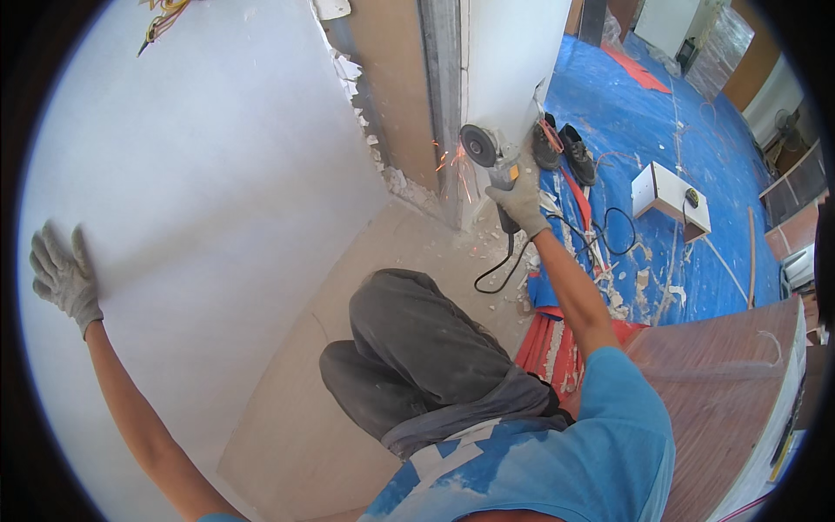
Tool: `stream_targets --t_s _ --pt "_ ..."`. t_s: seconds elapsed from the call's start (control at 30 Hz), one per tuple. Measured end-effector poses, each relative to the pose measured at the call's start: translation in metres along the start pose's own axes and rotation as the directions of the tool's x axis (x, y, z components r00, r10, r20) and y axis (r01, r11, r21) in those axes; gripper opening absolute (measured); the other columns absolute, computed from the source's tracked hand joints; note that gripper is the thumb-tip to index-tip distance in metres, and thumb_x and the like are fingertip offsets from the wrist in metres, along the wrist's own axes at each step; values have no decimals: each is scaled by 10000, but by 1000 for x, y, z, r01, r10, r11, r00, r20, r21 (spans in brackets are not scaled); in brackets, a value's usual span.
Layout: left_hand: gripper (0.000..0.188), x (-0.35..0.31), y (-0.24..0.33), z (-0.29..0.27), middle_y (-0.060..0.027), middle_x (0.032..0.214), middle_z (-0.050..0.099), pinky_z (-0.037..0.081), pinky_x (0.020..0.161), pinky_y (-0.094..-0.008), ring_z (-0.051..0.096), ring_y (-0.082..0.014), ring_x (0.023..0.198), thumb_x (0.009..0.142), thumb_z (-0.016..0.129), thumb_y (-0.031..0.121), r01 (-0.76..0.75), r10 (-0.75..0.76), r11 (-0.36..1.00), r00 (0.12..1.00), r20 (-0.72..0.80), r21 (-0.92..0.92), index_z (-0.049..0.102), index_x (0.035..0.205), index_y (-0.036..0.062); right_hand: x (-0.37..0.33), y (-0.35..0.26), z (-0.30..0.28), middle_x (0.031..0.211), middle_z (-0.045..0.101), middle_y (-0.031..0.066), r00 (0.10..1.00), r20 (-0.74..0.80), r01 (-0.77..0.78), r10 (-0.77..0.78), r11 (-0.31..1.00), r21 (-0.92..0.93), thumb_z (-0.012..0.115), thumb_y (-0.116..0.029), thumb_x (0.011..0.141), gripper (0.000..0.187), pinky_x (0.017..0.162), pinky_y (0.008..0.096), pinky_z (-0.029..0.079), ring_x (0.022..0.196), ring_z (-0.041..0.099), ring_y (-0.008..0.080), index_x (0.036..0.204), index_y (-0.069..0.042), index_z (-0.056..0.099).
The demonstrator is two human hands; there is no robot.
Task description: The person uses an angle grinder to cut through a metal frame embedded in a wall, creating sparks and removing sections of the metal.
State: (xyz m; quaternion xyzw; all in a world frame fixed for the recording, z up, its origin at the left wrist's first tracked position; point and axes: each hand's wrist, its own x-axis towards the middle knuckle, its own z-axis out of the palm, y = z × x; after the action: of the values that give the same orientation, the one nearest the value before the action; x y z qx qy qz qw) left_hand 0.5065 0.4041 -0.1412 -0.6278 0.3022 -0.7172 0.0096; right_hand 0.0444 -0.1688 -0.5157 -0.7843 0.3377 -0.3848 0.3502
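Observation:
My right hand [522, 202], in a grey work glove, grips an angle grinder [497, 161] around its body. The grinder's dark disc is at the grey metal strip [442, 96] along the edge of the wall opening, and orange sparks [454, 165] fly off there. A black cord [502, 280] hangs from the tool and loops over the floor. Far to the left, my gloved left hand [65, 271] lies flat with fingers spread against the white wall [217, 148].
Broken plaster [396, 178] lines the wall's torn edge. Dark shoes [576, 154] stand right of the grinder on blue sheeting [626, 109], near a white box [668, 198]. A brown wood-grain panel [709, 383] lies at lower right. Loose wires [161, 17] hang at upper left.

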Motion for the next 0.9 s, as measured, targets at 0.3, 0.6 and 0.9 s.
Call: stream_targets --t_s 0.3,0.6,0.9 --pt "722 2 0 -1 20 1662 384 218 1217 -517 287 -222 1556 1022 364 760 -7 7 1000 1000 13 8 376 1604 331 0 33 13 1211 681 245 995 -42 -97 89 963 -250 873 -352 733 792 959 486 532 1128 670 412 1377 -11 563" --pt "728 -4 -6 3 15 1653 394 217 1217 -534 288 -229 1556 1014 381 766 25 -27 999 998 54 33 395 1588 319 -2 39 9 1143 714 259 996 30 -74 88 946 -317 879 -373 712 844 914 504 547 1076 693 449 1399 -15 544" --pt "746 -3 -9 6 15 1648 406 207 1224 -549 294 -231 1554 1001 366 795 24 -25 1000 998 63 18 397 1586 332 -2 33 6 1204 683 264 997 56 -43 53 987 -158 861 -376 730 818 974 490 523 1134 661 438 1402 -37 541"
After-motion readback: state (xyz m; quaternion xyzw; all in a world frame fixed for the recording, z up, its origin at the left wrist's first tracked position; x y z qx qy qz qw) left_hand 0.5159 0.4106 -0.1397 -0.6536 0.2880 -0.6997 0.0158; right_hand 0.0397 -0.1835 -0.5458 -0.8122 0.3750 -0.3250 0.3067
